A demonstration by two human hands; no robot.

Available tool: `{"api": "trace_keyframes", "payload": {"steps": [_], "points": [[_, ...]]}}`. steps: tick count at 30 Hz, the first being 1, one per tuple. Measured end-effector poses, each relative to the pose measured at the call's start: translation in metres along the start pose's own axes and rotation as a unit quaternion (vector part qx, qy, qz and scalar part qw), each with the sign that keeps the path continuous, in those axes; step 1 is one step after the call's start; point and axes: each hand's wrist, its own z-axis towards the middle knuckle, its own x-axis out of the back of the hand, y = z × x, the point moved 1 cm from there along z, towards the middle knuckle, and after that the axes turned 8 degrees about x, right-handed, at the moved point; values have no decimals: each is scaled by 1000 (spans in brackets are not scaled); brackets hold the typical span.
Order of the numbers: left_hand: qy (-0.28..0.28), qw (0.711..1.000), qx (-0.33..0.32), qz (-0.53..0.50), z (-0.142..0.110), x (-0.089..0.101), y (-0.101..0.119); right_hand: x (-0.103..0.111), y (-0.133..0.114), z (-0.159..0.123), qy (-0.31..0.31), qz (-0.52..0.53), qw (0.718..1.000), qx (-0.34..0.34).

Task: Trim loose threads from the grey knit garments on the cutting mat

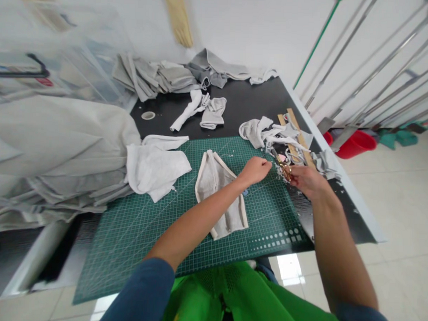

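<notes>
My right hand (306,178) is closed round the gold-coloured handles of a pair of scissors (285,169), whose blades point away toward the scraps at the right. To its left, my left hand (256,170) is closed, fingers curled together over the green cutting mat (169,224); whatever is in them, if anything, is too small to make out. Beneath my left forearm lies a sewn grey fabric piece (208,176) with pale edging, flat on the mat and partly hidden by the arm. White fabric pieces (157,170) rest at the mat's left side.
Fabric scraps (257,131) and wooden strips (301,138) lie at the table's right. Folded grey cloth (157,76) lines the back, near a tape roll (148,115). A large fabric pile (60,146) stands left. Long-handled tools lean by a red bucket (357,144) beyond the right edge.
</notes>
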Motion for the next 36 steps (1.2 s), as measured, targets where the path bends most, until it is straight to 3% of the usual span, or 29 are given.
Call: {"api": "trace_keyframes", "payload": {"steps": [1, 3, 9, 13, 17, 21, 23, 25, 27, 30, 32, 36], "points": [[-5, 999, 16, -34, 1, 0, -2, -9, -2, -8, -32, 65, 997, -19], [-14, 994, 47, -102, 0, -1, -5, -26, -5, -24, -40, 159, 986, -37], [-12, 963, 105, -248, -5, 13, -19, -65, -9, -54, -97, 230, 967, -54], [-18, 949, 113, -293, -12, 34, -29, -83, -9, -54, -159, 243, 956, -48], [-27, 949, 83, -303, -22, 61, -35, -105, -7, -44, -181, 269, 944, -60], [11, 978, 25, -208, -35, 103, -43, -115, -9, -35, -167, 240, 955, -48], [51, 996, -12, -70, -47, 129, -51, -115, -11, -35, -154, 212, 964, -40], [11, 995, -61, 76, -63, 149, -61, -116, -14, -37, -146, 192, 970, -30], [-65, 976, -89, 185, -79, 161, -72, -124, -16, -40, -154, 186, 970, -20], [-111, 946, -124, 279, -98, 163, -85, -147, -14, -41, -186, 185, 965, -18], [-90, 935, -119, 322, -105, 159, -91, -164, -9, -34, -191, 166, 967, -26], [-4, 923, -45, 383, -112, 140, -95, -177, 1, -6, -121, 111, 985, -52]]}}
